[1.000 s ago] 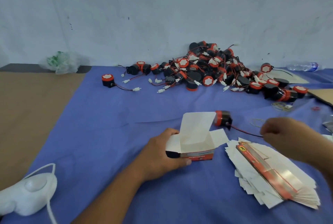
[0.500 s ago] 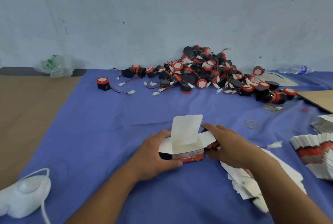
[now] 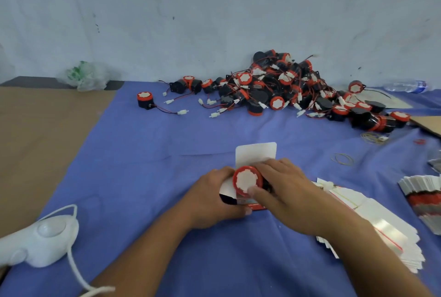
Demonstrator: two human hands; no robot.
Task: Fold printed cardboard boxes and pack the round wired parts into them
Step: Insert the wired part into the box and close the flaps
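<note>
The small white printed cardboard box (image 3: 255,155) stands on the blue cloth (image 3: 143,165), rear flap upright; the left hand (image 3: 214,201) grips its left side, fingers curled round it; the right hand (image 3: 288,196) clamps the round red-rimmed part (image 3: 246,181) at the box's open mouth, thumb pressed on its white face (depth of entry cannot be told); a heap of like wired parts (image 3: 281,89) lies against the far wall; fanned flat box blanks (image 3: 386,232) lie beside the right forearm.
</note>
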